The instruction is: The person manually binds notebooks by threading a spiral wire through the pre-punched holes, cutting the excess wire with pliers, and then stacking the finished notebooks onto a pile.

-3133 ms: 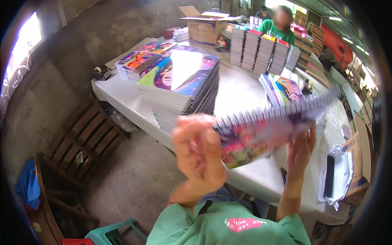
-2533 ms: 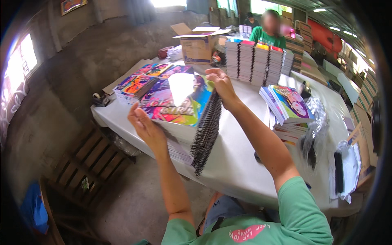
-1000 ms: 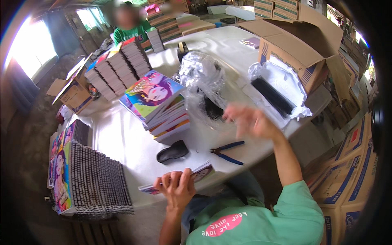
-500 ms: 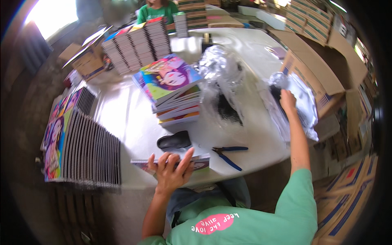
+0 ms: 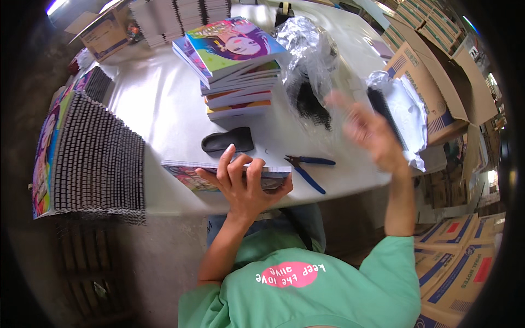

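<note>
At the table's near edge my left hand (image 5: pixel 240 183) grips an unbound-looking notebook (image 5: pixel 188 177) with a colourful cover, fingers over its top edge and thumb on the near side. My right hand (image 5: pixel 369 131) is in the air between the clear plastic bag and the white bag, smeared by motion; whether it holds anything I cannot tell. Black spiral coils (image 5: pixel 385 112) lie on the crumpled white bag (image 5: pixel 410 104); more black coils (image 5: pixel 310 104) show inside the clear plastic bag (image 5: pixel 303 41). A smooth black rounded object (image 5: pixel 228 140) lies just beyond the notebook. Blue-handled pliers (image 5: pixel 309 172) rest right of it.
A stack of colourful notebooks (image 5: pixel 238 71) stands mid-table. Coil-bound notebooks (image 5: pixel 98 156) stand in a row at left, and more piles (image 5: pixel 180 19) stand at the back. An open carton (image 5: pixel 421 82) is at right; closed cartons (image 5: pixel 459 268) sit below the table's right side.
My right hand has lifted off the coils on the white bag and moved left toward me. My left hand stays on the notebook. The view has shifted, so the table appears higher.
</note>
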A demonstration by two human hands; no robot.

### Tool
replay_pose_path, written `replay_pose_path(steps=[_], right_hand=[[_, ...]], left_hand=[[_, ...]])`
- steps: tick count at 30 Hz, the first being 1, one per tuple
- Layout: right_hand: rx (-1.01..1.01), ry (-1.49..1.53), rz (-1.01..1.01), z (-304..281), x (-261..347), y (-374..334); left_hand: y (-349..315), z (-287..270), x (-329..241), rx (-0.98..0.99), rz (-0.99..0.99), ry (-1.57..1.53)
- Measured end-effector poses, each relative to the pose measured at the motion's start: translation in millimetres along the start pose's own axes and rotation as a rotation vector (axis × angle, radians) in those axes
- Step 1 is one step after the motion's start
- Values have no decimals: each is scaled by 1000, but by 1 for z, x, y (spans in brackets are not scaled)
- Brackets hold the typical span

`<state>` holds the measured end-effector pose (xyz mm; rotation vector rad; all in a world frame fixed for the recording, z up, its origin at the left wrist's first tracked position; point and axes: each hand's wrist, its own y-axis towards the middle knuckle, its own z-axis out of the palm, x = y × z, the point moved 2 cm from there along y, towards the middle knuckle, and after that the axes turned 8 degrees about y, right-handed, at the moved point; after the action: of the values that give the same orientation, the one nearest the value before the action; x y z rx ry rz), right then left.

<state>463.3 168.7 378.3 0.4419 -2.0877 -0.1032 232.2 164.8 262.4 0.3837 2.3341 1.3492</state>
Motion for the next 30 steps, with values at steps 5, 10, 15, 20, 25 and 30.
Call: replay_pose_path(steps=[5, 10, 15, 20, 25, 30], right_hand=[[20, 102, -18, 70, 7, -14], [-107, 156, -101, 82, -5, -11], [-24, 105, -269, 78, -3, -11], [181, 264, -22, 71, -11, -9], [131, 201, 243, 78, 26, -10], [-7, -83, -298, 79, 6, -17]], left_hand=[[2, -1, -4, -21, 56, -30], [3, -4, -6, -9, 54, -44], [3, -11, -3, 83, 55, -39], [8, -17, 2, 142, 57, -82], [17, -28, 10, 175, 7, 24], [7, -28, 20, 121, 13, 66]])
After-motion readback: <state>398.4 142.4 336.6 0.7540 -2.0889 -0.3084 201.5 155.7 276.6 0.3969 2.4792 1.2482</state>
